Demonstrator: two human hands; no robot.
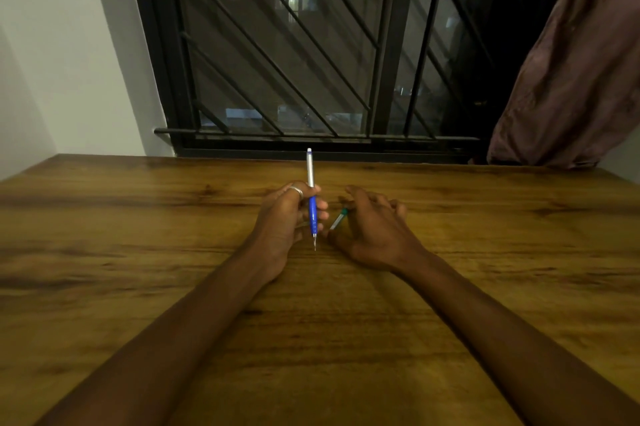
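My left hand grips a blue and silver pen and holds it upright, its tip pointing down toward me just above the wooden table. A ring sits on one finger of that hand. My right hand rests on the table just to the right, its fingers curled over a small thin piece with a green end. That piece lies slanted under the hand, partly hidden. Whether the fingers pinch it or only cover it I cannot tell.
The table's far edge meets a white wall and a dark window with a black metal grille. A brown curtain hangs at the far right, its hem near the table's back right corner.
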